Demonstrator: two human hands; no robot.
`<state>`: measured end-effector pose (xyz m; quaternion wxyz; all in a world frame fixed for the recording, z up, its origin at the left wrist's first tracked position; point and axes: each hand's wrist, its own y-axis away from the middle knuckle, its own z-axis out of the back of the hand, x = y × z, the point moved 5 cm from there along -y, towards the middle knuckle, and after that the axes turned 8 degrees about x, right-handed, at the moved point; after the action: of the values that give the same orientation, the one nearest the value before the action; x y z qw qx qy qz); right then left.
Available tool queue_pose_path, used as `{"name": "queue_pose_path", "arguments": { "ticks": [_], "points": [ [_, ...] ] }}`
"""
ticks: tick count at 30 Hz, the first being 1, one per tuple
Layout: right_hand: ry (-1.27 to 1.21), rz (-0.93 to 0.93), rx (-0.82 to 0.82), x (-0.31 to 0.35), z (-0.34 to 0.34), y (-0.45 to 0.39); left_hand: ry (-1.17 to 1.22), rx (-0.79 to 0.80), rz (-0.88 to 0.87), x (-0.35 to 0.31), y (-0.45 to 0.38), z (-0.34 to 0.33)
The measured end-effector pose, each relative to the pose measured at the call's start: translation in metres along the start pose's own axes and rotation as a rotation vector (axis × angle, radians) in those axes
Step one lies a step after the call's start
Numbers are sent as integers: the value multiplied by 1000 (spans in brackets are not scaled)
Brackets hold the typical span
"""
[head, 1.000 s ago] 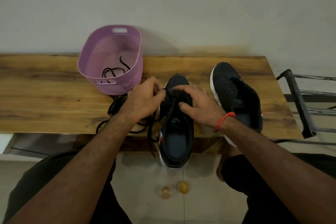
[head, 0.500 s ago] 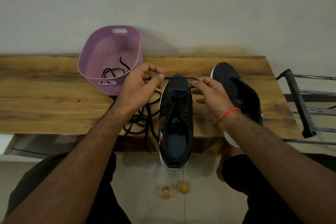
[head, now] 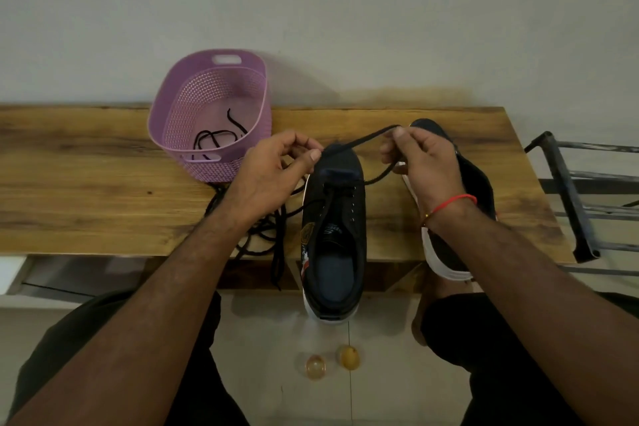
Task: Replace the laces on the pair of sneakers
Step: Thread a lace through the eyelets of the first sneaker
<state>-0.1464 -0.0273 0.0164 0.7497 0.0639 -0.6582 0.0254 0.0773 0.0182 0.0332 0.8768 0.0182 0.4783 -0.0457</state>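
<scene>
Floor, nearest: two small amber round objects [head: 332, 361] lie between the knees, below the heel of the near sneaker [head: 333, 235], which overhangs the front edge of the wooden bench [head: 86, 190].

Near sneaker: sits lengthwise, toe toward the wall, eyelets mostly bare. A black lace [head: 359, 142] passes through the eyelet row nearest the toe only.

Hands: left hand [head: 273, 173] pinches one run of the lace between thumb and forefinger, just left of the toe. Right hand [head: 420, 159] pinches the other run, raised above the toe of the second sneaker [head: 473, 190]. The lace is drawn taut between them, sloping up to the right.

Change: one second ago both hands were down on the toe eyelets, working the lace in. Half a second ago they had lifted and begun to part; now they are further apart and the span is longer. Judgement: first row threaded, ends being pulled through and evened; crossing to the second row comes next. Task early, second sneaker unlaced.

Loose lace [head: 262, 235]: slack tangles left of the near sneaker, one strand hanging over the bench edge; may snag when pulled.

Room: bare bench to the left; right side tight, a dark metal rack [head: 570, 197] past the bench end.

Far: purple basket [head: 211, 114] against the wall, holding another black lace [head: 216, 138].
</scene>
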Motion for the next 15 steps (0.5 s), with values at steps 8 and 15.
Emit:
{"name": "queue_pose_path", "arguments": {
  "ticks": [8,15],
  "points": [
    [721,352,402,10,-39,17,41,98,-90,-9,2,-20],
    [40,117,-81,7,7,-2,-8,0,15,0,-1,-7]
  ]
}}
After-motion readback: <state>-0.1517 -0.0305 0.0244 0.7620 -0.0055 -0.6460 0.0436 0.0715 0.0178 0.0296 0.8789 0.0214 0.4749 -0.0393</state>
